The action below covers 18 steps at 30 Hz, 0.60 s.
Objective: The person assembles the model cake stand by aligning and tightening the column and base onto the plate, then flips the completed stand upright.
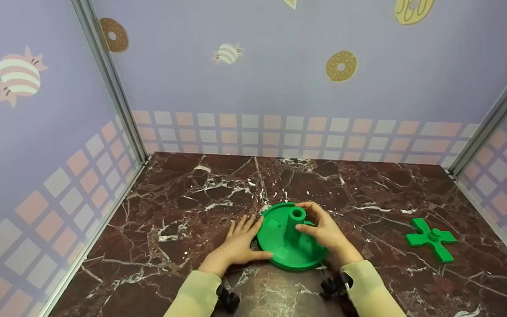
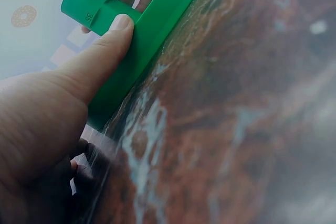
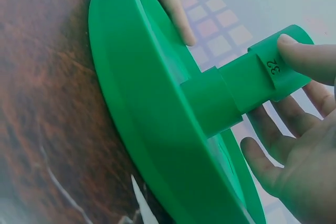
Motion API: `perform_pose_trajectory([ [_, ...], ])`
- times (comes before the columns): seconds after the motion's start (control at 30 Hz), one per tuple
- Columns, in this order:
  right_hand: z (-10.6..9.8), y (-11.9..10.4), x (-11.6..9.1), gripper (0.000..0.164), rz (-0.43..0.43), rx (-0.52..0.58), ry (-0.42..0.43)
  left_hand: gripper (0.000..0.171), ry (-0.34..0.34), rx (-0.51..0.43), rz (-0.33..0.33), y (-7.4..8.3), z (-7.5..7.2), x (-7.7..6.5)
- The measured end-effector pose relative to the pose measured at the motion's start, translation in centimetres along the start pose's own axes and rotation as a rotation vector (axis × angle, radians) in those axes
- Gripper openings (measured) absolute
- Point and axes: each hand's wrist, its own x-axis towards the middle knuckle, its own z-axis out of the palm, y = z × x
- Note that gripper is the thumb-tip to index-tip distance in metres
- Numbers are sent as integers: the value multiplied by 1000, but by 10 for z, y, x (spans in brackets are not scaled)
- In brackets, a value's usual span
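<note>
A shallow green round dish (image 1: pixel 295 260) with a raised rim lies on the tabletop. From it rises a green hollow post (image 3: pixel 244 85), marked with numbers, its lower end in or against a wider collar. My right hand (image 1: pixel 326 231) holds the post near its top, thumb on the near side and fingers behind it. At the dish's left edge, my left hand (image 1: pixel 240 246) spreads fairly straight fingers and touches the rim; its thumb (image 2: pixel 113 38) lies over the rim in the left wrist view. How the post joins the dish inside the collar is hidden.
A green cross-shaped piece (image 1: pixel 433 237) with a small central peg lies to the right on the dark marbled tabletop (image 1: pixel 170 198). Patterned panels (image 1: pixel 280 79) enclose the back and both sides. Each wrist carries a black camera mount (image 1: pixel 228 299).
</note>
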Motion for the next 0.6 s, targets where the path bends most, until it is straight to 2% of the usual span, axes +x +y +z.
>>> perform_pose_trajectory([
  [0.27,4,1,1,49,5,-56,63,111,0,0,5,-1,0,0],
  [0.6,9,2,2,48,15,-62,119,111,-5,7,-6,1,-1,-1],
])
